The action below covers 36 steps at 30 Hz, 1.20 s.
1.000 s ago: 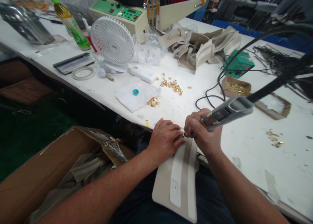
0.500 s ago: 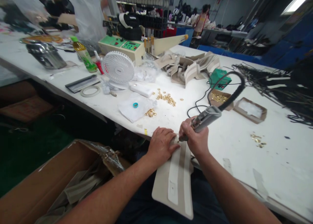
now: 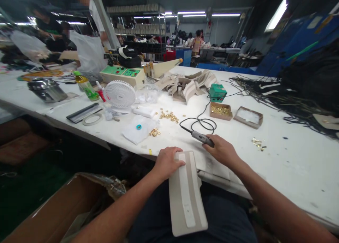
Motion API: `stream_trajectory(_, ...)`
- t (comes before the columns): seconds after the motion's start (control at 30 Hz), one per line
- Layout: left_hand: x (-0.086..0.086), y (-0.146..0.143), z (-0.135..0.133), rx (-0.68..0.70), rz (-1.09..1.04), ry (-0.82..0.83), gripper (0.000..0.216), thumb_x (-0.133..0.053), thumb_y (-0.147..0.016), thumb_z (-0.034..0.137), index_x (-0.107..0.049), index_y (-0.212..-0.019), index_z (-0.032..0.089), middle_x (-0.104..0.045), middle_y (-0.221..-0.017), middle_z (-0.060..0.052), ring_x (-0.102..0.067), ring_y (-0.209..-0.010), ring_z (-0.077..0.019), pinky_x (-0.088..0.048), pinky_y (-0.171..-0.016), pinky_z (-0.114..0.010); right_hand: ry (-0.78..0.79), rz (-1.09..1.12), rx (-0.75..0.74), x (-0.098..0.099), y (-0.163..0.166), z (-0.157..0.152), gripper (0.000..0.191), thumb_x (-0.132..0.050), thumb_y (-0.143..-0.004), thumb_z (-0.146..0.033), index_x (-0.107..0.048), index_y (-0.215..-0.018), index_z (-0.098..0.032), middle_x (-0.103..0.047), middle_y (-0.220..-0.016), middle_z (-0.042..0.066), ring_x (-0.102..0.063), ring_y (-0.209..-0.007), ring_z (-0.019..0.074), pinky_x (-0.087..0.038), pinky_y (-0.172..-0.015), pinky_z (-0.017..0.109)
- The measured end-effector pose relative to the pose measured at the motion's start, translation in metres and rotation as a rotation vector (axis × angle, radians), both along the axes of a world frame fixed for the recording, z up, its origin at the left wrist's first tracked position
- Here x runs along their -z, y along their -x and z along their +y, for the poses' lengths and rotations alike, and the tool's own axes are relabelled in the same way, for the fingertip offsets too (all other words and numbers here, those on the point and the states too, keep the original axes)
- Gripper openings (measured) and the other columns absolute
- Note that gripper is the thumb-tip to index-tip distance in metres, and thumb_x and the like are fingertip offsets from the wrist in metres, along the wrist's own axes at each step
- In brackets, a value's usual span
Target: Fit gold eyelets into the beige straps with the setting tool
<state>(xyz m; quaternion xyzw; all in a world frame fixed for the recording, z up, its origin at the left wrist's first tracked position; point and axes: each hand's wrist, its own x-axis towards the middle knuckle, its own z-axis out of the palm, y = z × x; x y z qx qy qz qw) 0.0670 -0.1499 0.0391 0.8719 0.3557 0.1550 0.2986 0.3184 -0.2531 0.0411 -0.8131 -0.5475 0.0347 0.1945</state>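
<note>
My left hand [image 3: 168,162] pinches the top edge of a beige panel [image 3: 175,197], thumb on its face and fingers behind. The panel has a white strip [image 3: 184,186] and hangs over the table edge above my lap. A small mark shows low on the strip. In my right hand [image 3: 222,149] is a grey corded electric screwdriver [image 3: 202,137], tilted just above or resting on the tabletop; I cannot tell which. Its tip is hidden by my hand. The black cable [image 3: 201,121] loops back toward a green power box [image 3: 218,92].
Small gold fittings [image 3: 169,116] lie loose on the white table [image 3: 148,147]. Beyond are a box of gold parts [image 3: 221,111], an open carton [image 3: 248,117], a fan [image 3: 120,95] and a pile of beige pieces [image 3: 185,87]. A cardboard box [image 3: 53,207] stands at lower left.
My right hand has lifted the screwdriver off the panel's top end and lowered it to the right, laying it over sideways. My left hand stays on the panel. The view has tilted up.
</note>
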Motion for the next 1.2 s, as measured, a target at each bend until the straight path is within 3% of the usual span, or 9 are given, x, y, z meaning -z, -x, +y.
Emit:
stream_trajectory(0.23, -0.016, 0.027, -0.041, 0.021, -0.126, 0.097, 0.011, -0.074, -0.081, 0.014, -0.067, -0.078, 0.021, -0.072, -0.082, 0.002, -0.068, -0.080, -0.0167, -0.051, -0.075, -0.027, -0.188, -0.017, 0.020, 0.020, 0.000, -0.030, 0.044, -0.069, -0.091, -0.039, -0.070, -0.131, -0.021, -0.071, -0.120, 0.015, -0.063, -0.116, 0.0347, -0.049, -0.102, 0.050)
stream_trajectory(0.33, -0.023, 0.049, -0.060, 0.059, -0.336, 0.065, 0.018, -0.071, -0.081, 0.006, -0.064, -0.075, 0.021, -0.068, -0.081, 0.001, -0.067, -0.079, -0.0153, -0.051, -0.074, -0.026, -0.395, 0.276, -0.144, 0.011, 0.035, -0.060, 0.044, -0.068, -0.094, -0.050, -0.070, -0.130, -0.024, -0.069, -0.128, 0.013, -0.063, -0.120, 0.0313, -0.049, -0.108, 0.048)
stream_trajectory(0.47, -0.039, 0.080, -0.084, 0.145, -0.556, -0.010, 0.027, -0.066, -0.082, -0.005, -0.063, -0.080, 0.022, -0.069, -0.093, -0.001, -0.070, -0.087, -0.0154, -0.055, -0.078, -0.026, -0.247, 0.747, -0.427, 0.020, 0.086, -0.094, 0.064, -0.078, -0.082, -0.063, -0.069, -0.136, -0.028, -0.069, -0.133, 0.011, -0.066, -0.121, 0.0310, -0.055, -0.104, 0.043)
stream_trajectory(0.63, -0.048, 0.103, -0.101, 0.034, -0.653, 0.003, 0.027, -0.075, -0.083, 0.000, -0.063, -0.081, 0.024, -0.071, -0.097, -0.001, -0.071, -0.093, -0.0186, -0.059, -0.085, -0.032, -0.255, 0.898, -0.184, 0.042, 0.115, -0.098, 0.032, -0.071, -0.089, -0.054, -0.083, -0.094, -0.025, -0.080, -0.101, 0.008, -0.074, -0.097, 0.0291, -0.060, -0.090, 0.041)
stream_trajectory(0.8, -0.021, 0.119, -0.092, -0.396, -0.582, 0.047, 0.012, -0.076, -0.090, 0.026, -0.065, -0.094, 0.024, -0.071, -0.100, -0.004, -0.072, -0.093, -0.0210, -0.060, -0.084, -0.033, -0.183, 0.921, -0.011, 0.014, 0.112, -0.091, 0.040, -0.072, -0.084, -0.063, -0.082, -0.090, -0.025, -0.080, -0.091, 0.006, -0.073, -0.086, 0.0295, -0.060, -0.076, 0.037)
stream_trajectory(0.9, 0.003, 0.132, -0.093, -0.558, -0.473, -0.153, 0.049, -0.074, -0.091, 0.038, -0.058, -0.136, 0.026, -0.066, -0.133, -0.012, -0.068, -0.119, -0.0300, -0.057, -0.102, -0.046, -0.057, 0.972, -0.102, -0.010, 0.113, -0.079, 0.043, -0.072, -0.083, -0.065, -0.081, -0.090, -0.024, -0.079, -0.087, 0.005, -0.071, -0.080, 0.0279, -0.058, -0.068, 0.034)
stream_trajectory(1.0, 0.027, 0.140, -0.106, -0.310, -0.412, -0.421, 0.075, -0.073, -0.088, 0.050, -0.046, -0.154, 0.025, -0.058, -0.149, -0.018, -0.056, -0.138, -0.0380, -0.048, -0.115, -0.056, 0.117, 1.154, -0.208, -0.020, 0.124, -0.056, 0.042, -0.072, -0.084, -0.062, -0.080, -0.092, -0.022, -0.077, -0.081, 0.004, -0.069, -0.070, 0.0239, -0.053, -0.060, 0.031)
stream_trajectory(1.1, 0.046, 0.142, -0.114, -0.018, -0.362, -0.624, 0.064, -0.062, -0.097, 0.044, -0.048, -0.155, 0.022, -0.066, -0.144, -0.016, -0.058, -0.138, -0.0337, -0.046, -0.119, -0.051, 0.218, 1.346, -0.257, -0.023, 0.143, -0.030, 0.036, -0.078, -0.082, -0.055, -0.080, -0.095, -0.021, -0.078, -0.081, 0.004, -0.070, -0.070, 0.0222, -0.054, -0.065, 0.031)
stream_trajectory(1.2, 0.050, 0.144, -0.107, 0.012, -0.403, -0.623, 0.047, -0.055, -0.101, 0.030, -0.060, -0.146, 0.024, -0.073, -0.134, -0.013, -0.067, -0.128, -0.0281, -0.053, -0.112, -0.042, 0.266, 1.470, -0.369, -0.025, 0.159, -0.002, 0.041, -0.075, -0.085, -0.057, -0.080, -0.101, -0.019, -0.078, -0.082, 0.005, -0.071, -0.071, 0.0218, -0.056, -0.068, 0.032)
